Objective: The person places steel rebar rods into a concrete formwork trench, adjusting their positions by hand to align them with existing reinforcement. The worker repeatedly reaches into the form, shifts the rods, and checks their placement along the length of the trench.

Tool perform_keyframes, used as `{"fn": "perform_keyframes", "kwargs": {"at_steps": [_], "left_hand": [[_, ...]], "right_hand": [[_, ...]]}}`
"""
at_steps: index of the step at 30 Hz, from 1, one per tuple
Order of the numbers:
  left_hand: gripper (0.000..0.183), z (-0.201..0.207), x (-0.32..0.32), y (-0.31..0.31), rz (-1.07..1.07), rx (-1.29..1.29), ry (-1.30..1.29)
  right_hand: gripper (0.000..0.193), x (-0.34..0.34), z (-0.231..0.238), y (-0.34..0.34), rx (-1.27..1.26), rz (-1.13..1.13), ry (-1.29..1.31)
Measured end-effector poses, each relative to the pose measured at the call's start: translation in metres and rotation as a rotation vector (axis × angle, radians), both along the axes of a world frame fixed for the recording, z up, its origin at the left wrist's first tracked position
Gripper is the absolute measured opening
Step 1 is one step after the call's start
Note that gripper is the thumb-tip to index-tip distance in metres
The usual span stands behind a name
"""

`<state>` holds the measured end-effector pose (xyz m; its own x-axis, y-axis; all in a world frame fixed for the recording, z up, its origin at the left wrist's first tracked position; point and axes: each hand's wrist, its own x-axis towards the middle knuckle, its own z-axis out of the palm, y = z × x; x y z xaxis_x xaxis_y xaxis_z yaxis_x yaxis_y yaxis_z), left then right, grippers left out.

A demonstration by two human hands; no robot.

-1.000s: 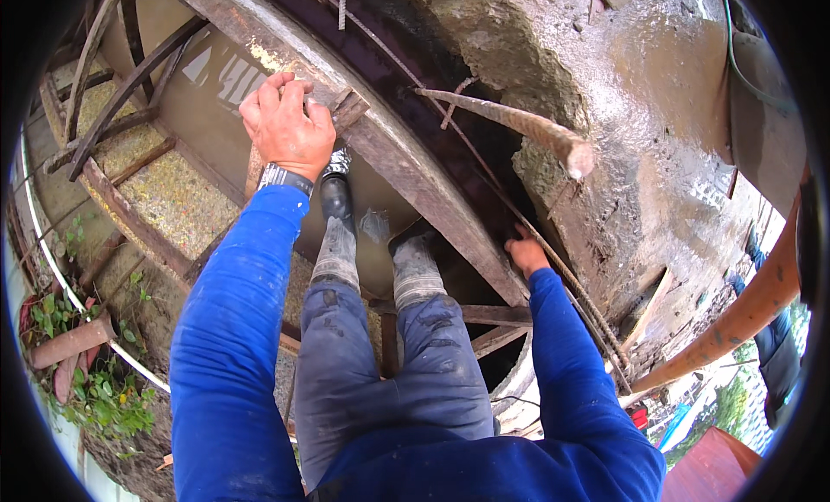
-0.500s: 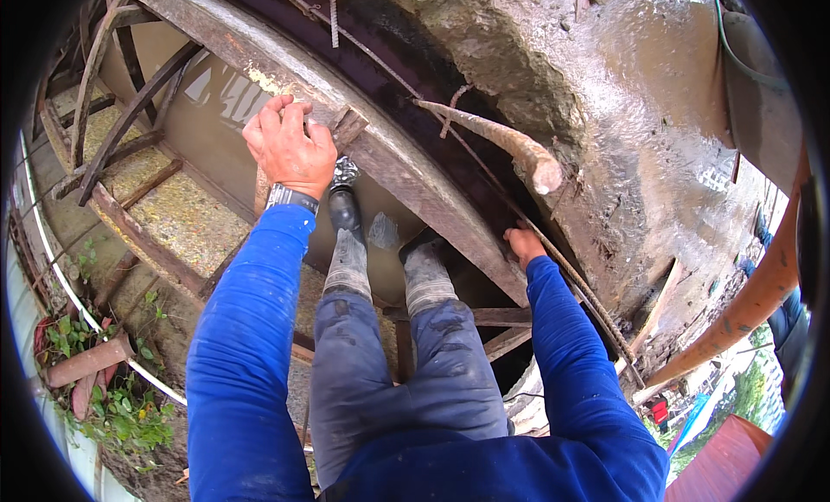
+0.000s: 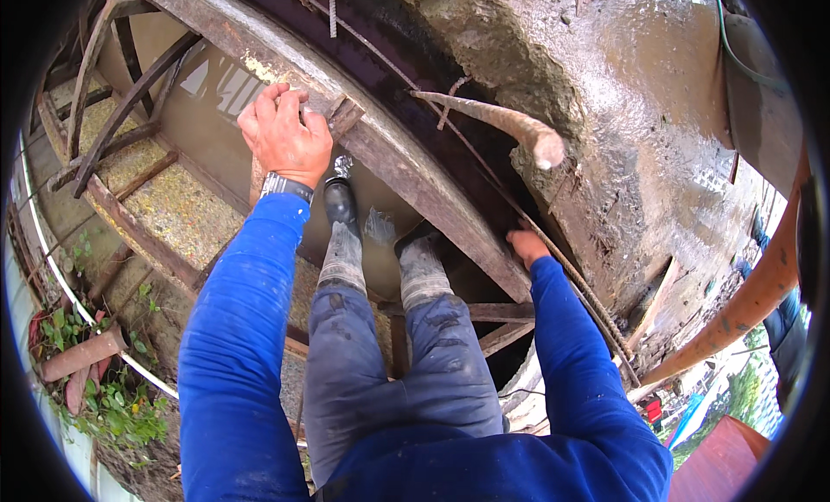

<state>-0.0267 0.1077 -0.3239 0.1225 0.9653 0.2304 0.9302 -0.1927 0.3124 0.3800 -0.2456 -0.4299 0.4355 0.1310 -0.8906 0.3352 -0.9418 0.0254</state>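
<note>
Two bare hands at a long, weathered grey-brown wooden beam (image 3: 424, 191) that slants from upper left to right of centre.
The left hand (image 3: 288, 139), upper left of centre, has bent fingers at the beam beside a short brown wooden block (image 3: 346, 117); whether they grip is hidden. The right hand (image 3: 528, 246), right of centre, is between the beam's lower end and rusty ribbed steel bars (image 3: 596, 310); its fingers are mostly hidden, so I cannot tell their state.
</note>
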Motion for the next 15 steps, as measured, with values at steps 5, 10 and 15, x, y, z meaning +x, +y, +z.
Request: {"fn": "perform_keyframes", "kwargs": {"at_steps": [5, 10, 15], "left_hand": [[0.024, 0.000, -0.005, -0.001, 0.003, -0.008, 0.004], [0.026, 0.000, -0.003, 0.002, -0.009, -0.019, -0.010], [0.030, 0.000, -0.016, -0.007, -0.012, -0.054, 0.021]], "right_hand": [[0.079, -0.013, 0.008, 0.018, 0.190, -0.087, 0.044], [0.082, -0.030, 0.035, 0.003, 0.380, -0.196, 0.023], [0.082, -0.036, 0.081, 0.046, 0.089, -0.254, 0.101]]}}
